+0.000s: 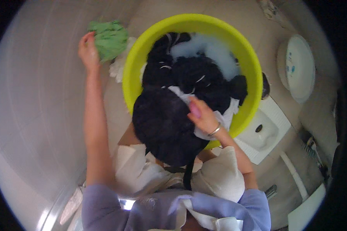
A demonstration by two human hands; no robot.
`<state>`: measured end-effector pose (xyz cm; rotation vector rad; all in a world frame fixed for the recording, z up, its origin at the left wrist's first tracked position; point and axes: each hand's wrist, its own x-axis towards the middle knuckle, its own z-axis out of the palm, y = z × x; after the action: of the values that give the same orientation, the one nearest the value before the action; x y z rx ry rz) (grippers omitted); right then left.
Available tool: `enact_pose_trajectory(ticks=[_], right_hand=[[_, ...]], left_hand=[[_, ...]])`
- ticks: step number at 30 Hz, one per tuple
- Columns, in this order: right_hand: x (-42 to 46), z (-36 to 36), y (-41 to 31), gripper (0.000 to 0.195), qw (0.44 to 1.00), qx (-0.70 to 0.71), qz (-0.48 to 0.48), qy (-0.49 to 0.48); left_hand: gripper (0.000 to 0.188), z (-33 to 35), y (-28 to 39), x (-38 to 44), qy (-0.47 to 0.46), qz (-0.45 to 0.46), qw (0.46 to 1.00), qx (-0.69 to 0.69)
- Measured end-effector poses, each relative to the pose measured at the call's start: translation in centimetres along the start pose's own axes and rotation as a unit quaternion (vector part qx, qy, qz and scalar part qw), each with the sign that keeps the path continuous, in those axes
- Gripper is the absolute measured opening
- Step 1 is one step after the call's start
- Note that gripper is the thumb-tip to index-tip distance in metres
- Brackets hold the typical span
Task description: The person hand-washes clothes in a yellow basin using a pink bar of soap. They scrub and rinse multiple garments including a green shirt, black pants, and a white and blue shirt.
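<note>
My left hand (89,52) is out beside the yellow-green tub (192,19), its fingers closed on the edge of a green cloth (110,40). My right hand (202,115), with a bangle at the wrist, grips a pink object (194,109) that looks like a bar of soap. It hovers over or touches a dark garment (167,127) draped over the tub's near rim towards my lap. Inside the tub lie more black clothes (199,72) with white marks and cords, a white cloth (232,111) and bluish sudsy water (217,52).
A white squat toilet (266,130) is set in the floor right of the tub. A white basin (299,69) stands at the upper right. A brush (309,144) and a pale pipe (295,176) are at the lower right. White cloth (117,70) lies left of the tub.
</note>
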<state>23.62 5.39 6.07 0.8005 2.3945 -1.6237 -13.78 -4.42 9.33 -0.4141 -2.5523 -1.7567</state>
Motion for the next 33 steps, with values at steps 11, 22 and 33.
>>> enact_pose_trajectory(ticks=[11,22,33], right_hand=[[-0.1,-2.3,0.0,0.048,0.998,0.063,0.012,-0.012],[0.4,0.0,1.4,0.046,0.999,-0.020,0.004,0.027],[1.1,-0.7,2.6,0.049,0.998,0.030,0.061,-0.014]], left_hand=[[0.020,-1.0,-6.9,0.5,0.048,-0.212,0.963,-0.159],[0.020,5.5,-3.3,5.4,0.011,-0.150,0.961,-0.231],[0.030,12.1,6.2,0.2,-0.197,-0.367,0.802,-0.427]])
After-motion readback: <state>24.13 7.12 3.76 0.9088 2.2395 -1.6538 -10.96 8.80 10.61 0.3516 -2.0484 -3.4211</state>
